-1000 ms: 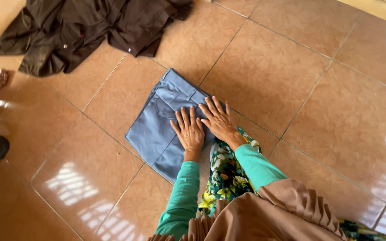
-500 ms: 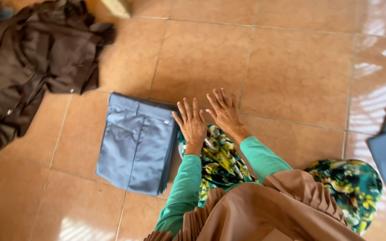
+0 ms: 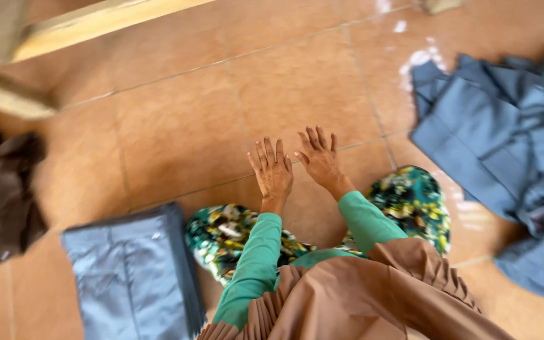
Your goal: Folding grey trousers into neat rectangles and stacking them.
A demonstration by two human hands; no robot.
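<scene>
A: Starting left, one dark brown garment (image 3: pixel 1 201) is bunching at the frame edge, and one folded grey garment (image 3: pixel 135 277) is lying beside the knee.

B: Bare floor tiles (image 3: pixel 177 126) are stretching ahead. The left hand (image 3: pixel 272 171) and right hand (image 3: pixel 319 157) are hovering side by side, flat, fingers spread, gripping nothing.

A: One loose grey pile (image 3: pixel 505 145) is sprawling well right.
</scene>
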